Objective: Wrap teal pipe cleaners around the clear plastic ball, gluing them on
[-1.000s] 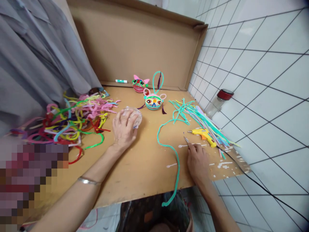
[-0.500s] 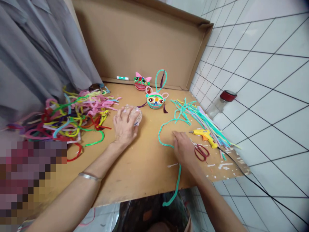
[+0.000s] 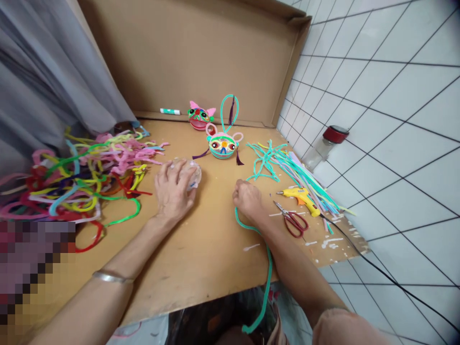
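My left hand (image 3: 173, 191) lies curved over a clear, roundish, plastic-looking object (image 3: 196, 176) on the table; most of it is hidden under the fingers. My right hand (image 3: 247, 197) is closed on a long teal pipe cleaner (image 3: 269, 268). From the fist the strand loops under the wrist and hangs past the table's front edge. Its other end runs toward a tangle of teal pipe cleaners (image 3: 268, 160). Behind both hands sits a lion-head ornament (image 3: 223, 145) with pink ring ears, purple tassels and a teal loop.
A second lion head (image 3: 200, 117) and a marker (image 3: 170, 111) stand at the back. Mixed pipe cleaners (image 3: 89, 172) heap at left. Red-handled scissors (image 3: 295, 224), a yellow glue gun (image 3: 302, 197) with a black cord, and a red-lidded jar (image 3: 328, 141) are at right.
My right hand has moved left and away from me along the teal pipe cleaner, and its fingers have curled into a fist. My left hand stays on the clear object. The view has shifted slightly.
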`<action>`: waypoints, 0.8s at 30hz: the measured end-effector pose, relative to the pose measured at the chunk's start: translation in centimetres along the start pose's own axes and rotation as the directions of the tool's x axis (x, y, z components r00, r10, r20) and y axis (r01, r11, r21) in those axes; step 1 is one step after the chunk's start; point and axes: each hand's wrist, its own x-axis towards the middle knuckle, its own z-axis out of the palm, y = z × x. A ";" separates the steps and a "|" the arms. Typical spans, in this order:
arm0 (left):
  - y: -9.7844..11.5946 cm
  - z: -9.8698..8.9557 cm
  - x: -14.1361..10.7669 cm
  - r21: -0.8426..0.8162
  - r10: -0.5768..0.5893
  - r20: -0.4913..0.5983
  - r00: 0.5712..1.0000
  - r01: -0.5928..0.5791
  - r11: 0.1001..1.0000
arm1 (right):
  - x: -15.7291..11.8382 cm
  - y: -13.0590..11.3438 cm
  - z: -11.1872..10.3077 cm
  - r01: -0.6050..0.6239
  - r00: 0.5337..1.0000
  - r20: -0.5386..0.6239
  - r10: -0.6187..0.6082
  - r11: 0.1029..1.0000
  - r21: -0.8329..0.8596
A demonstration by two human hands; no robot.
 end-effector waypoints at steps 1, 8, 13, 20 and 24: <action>0.0 0.0 0.0 0.021 0.012 -0.002 1.000 -0.012 1.000 | -0.2 0.1 -0.1 0.003 0.998 -0.059 -0.001 0.999 0.041; -0.1 -0.1 0.1 0.129 0.028 0.005 1.000 -0.028 0.991 | -1.1 0.0 0.2 0.303 0.714 -0.697 -0.058 0.924 0.233; -0.2 0.1 -0.1 0.162 0.038 0.011 0.999 -0.039 0.986 | -0.9 0.1 1.3 0.390 0.611 -0.778 -0.146 0.911 0.136; 0.3 -0.2 -0.2 0.158 -0.015 0.058 0.998 0.006 0.987 | -1.4 -0.1 2.0 0.484 0.514 -0.837 -0.185 0.868 0.106; 0.3 -0.3 0.0 0.140 -0.058 0.060 0.996 0.049 0.989 | -1.6 0.0 1.4 0.550 0.416 -0.904 -0.098 0.819 0.165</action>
